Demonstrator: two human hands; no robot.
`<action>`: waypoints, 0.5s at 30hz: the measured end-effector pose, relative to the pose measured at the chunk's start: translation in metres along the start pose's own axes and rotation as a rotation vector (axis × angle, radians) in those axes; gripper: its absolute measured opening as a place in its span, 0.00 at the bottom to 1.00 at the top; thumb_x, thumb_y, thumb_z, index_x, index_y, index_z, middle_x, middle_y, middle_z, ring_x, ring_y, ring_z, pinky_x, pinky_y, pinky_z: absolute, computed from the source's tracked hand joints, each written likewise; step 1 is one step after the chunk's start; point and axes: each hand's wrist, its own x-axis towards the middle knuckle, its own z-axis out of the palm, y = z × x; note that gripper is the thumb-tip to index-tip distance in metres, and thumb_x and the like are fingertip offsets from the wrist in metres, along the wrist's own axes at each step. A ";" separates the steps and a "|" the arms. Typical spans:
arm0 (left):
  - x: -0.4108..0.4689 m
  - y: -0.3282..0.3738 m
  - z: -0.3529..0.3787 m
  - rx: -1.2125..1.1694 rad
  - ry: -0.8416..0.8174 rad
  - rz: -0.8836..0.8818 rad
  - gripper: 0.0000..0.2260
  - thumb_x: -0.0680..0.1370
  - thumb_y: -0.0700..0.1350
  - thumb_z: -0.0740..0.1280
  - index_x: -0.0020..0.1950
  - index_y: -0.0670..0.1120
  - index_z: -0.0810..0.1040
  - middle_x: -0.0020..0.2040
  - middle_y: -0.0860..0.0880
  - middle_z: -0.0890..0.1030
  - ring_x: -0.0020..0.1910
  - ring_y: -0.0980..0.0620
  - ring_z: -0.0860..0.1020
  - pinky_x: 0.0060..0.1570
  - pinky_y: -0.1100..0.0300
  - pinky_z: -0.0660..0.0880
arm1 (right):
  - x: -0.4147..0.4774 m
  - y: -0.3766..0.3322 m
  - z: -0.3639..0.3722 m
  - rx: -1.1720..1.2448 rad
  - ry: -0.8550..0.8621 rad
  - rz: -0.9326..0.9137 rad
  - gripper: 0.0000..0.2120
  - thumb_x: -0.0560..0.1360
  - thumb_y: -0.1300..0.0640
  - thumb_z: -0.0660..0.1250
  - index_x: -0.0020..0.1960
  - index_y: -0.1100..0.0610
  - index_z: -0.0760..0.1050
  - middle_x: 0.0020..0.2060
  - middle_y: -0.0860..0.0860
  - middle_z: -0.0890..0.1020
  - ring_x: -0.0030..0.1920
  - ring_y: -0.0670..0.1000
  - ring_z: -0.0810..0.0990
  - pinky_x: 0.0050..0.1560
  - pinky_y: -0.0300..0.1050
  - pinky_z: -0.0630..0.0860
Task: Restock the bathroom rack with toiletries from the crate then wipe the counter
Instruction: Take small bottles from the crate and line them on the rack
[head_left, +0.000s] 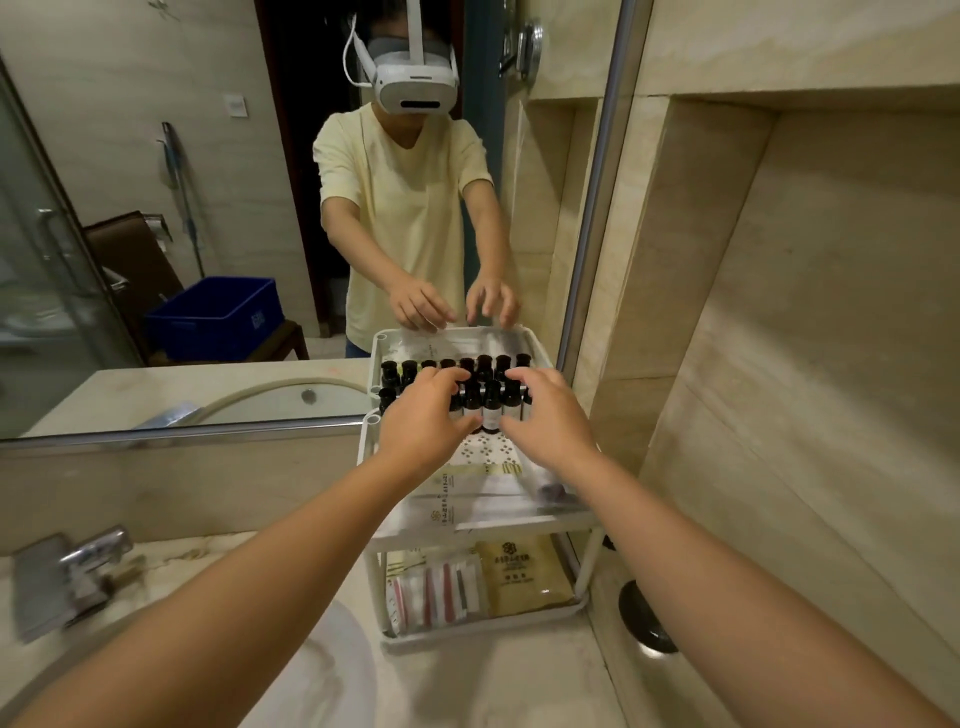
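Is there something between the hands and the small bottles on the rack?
Nothing visible. The left hand and the right hand are both at the bottles at the back of the rack. The flat packets lie lower, under the hands, and block nothing.

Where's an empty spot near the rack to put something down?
The counter is bare in front of the rack, between the sink and the wall. Another bare strip lies between the faucet and the rack. Both shelves are crowded: bottles and packets on top, packets below.

Beige stone walls (831, 260) flank a wide mirror (156, 208).
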 end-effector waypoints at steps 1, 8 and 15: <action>-0.008 -0.002 -0.006 -0.008 0.001 -0.010 0.26 0.74 0.56 0.70 0.70 0.53 0.69 0.62 0.53 0.75 0.55 0.54 0.77 0.49 0.56 0.77 | -0.007 -0.004 0.002 -0.006 -0.023 -0.019 0.28 0.73 0.52 0.69 0.71 0.46 0.67 0.69 0.46 0.68 0.66 0.50 0.71 0.56 0.48 0.76; -0.065 -0.019 -0.041 -0.035 0.041 -0.109 0.26 0.74 0.56 0.71 0.70 0.53 0.69 0.63 0.52 0.75 0.56 0.54 0.77 0.52 0.53 0.77 | -0.044 -0.042 0.020 -0.033 -0.113 -0.103 0.30 0.72 0.47 0.70 0.72 0.45 0.66 0.70 0.46 0.67 0.69 0.50 0.67 0.59 0.48 0.73; -0.122 -0.047 -0.076 -0.138 0.108 -0.281 0.25 0.74 0.53 0.72 0.69 0.51 0.71 0.60 0.52 0.74 0.53 0.54 0.77 0.54 0.50 0.78 | -0.078 -0.085 0.047 -0.015 -0.190 -0.208 0.29 0.72 0.50 0.69 0.71 0.47 0.66 0.69 0.47 0.69 0.68 0.51 0.68 0.60 0.48 0.72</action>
